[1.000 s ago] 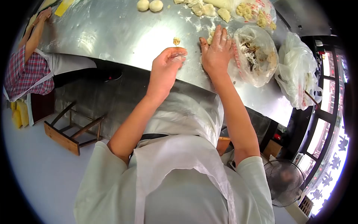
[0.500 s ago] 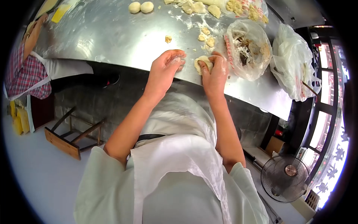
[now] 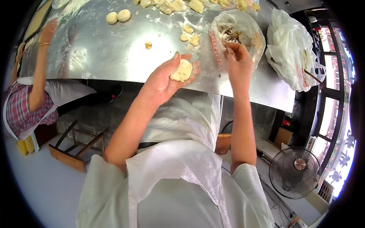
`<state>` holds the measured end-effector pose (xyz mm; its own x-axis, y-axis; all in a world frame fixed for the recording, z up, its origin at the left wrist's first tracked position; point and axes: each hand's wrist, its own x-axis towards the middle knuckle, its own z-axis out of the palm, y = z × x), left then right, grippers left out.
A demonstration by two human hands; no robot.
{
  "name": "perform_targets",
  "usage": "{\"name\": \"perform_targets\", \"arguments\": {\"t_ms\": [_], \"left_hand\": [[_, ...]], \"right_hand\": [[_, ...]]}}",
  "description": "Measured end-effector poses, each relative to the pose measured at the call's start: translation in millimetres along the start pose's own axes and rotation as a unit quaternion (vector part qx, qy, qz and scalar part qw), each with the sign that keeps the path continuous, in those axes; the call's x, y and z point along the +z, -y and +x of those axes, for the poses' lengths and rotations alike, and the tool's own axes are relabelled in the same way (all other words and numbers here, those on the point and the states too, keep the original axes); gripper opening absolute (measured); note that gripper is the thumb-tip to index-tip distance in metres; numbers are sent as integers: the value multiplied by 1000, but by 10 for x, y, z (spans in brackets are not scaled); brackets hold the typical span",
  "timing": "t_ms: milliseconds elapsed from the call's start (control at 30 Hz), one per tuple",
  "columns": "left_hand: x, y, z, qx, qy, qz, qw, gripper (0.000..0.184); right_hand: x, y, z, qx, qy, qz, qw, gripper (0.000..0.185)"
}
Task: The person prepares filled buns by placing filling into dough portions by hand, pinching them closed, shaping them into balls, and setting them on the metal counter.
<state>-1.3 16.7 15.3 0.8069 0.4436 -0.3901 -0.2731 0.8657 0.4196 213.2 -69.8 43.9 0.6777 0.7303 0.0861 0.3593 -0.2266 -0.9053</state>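
A flattened round of pale dough [image 3: 181, 71] lies in the palm of my left hand [image 3: 159, 81], whose curled fingers cradle it above the table's front edge. My right hand [image 3: 241, 64] is at the near side of an open clear plastic bag [image 3: 257, 36] with red print. Its thumb and fingers are pinched together; whatever may be between them is hidden. Inside the bag is a dark, crumbly filling [image 3: 231, 35] dusted with flour. Several small dough bits [image 3: 194, 40] lie left of the bag, and one lone piece [image 3: 148, 45] is farther left.
Two smooth dough balls [image 3: 123, 15] sit on the metal table [image 3: 95, 45], with several rough dough pieces [image 3: 178, 5] at the back. White plastic bags [image 3: 287, 49] stand at the right. A co-worker's arm [image 3: 41, 64] reaches over the left end. A stool [image 3: 68, 157] and fan [image 3: 295, 173] are below.
The dough round has passed from my right hand to my left palm. My right hand has moved right to the filling bag. The co-worker's arm has shifted, and the whole view has turned slightly.
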Motion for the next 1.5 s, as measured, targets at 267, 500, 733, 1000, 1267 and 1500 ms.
{"name": "perform_targets", "arguments": {"t_ms": [267, 500, 733, 1000, 1267, 1500], "left_hand": [[720, -16, 617, 62, 74, 76, 992, 39], [845, 379, 1162, 74, -33, 163, 983, 31], [761, 451, 1113, 71, -60, 231, 969, 31], [979, 457, 1432, 183, -1, 373, 910, 32], [889, 736, 1681, 230, -32, 450, 862, 29], [834, 678, 1720, 261, -14, 578, 773, 31]], "right_hand": [[-313, -474, -98, 7, -54, -246, 968, 28], [-329, -536, -67, -37, -50, -281, 958, 38], [-351, -515, -84, -26, -50, -245, 968, 39], [-357, -476, -3, -5, -90, -293, 952, 63], [-360, -554, 151, -38, -65, -294, 953, 55], [-262, -723, 208, -49, -115, -315, 941, 35]]}}
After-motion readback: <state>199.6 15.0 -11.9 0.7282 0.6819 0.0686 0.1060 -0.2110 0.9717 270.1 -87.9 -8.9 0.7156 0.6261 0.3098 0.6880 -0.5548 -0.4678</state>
